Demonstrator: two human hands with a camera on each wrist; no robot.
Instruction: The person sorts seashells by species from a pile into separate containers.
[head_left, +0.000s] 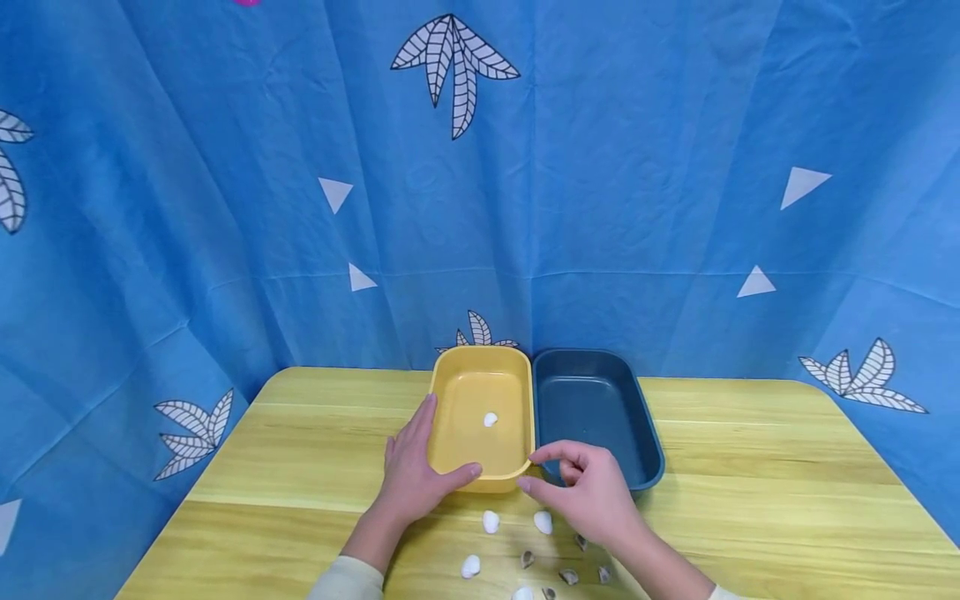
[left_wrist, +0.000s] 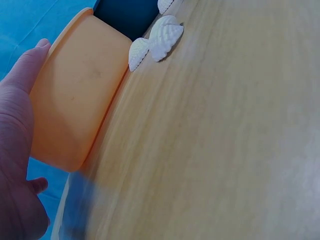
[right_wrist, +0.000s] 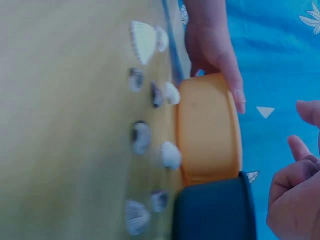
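Observation:
My left hand [head_left: 414, 479] lies along the left front corner of a yellow plastic box [head_left: 437, 457], fingers straight on its side and thumb on the front rim. In the left wrist view the thumb [left_wrist: 31, 67] stretches along the box wall. Inside the box is one white seashell [head_left: 490, 419]. Over the front edges of the yellow box and the dark blue box [head_left: 592, 417], my right hand [head_left: 592, 492] hovers. Its thumb and index finger are apart with nothing between them, the other fingers bent, as the right wrist view also shows.
In front of the boxes, white shells [head_left: 470, 567] and smaller dark shells [head_left: 569, 576] lie scattered on the wooden table [head_left: 750, 500]. The two boxes stand side by side at the table's back edge. Behind hangs a blue patterned cloth [head_left: 600, 208].

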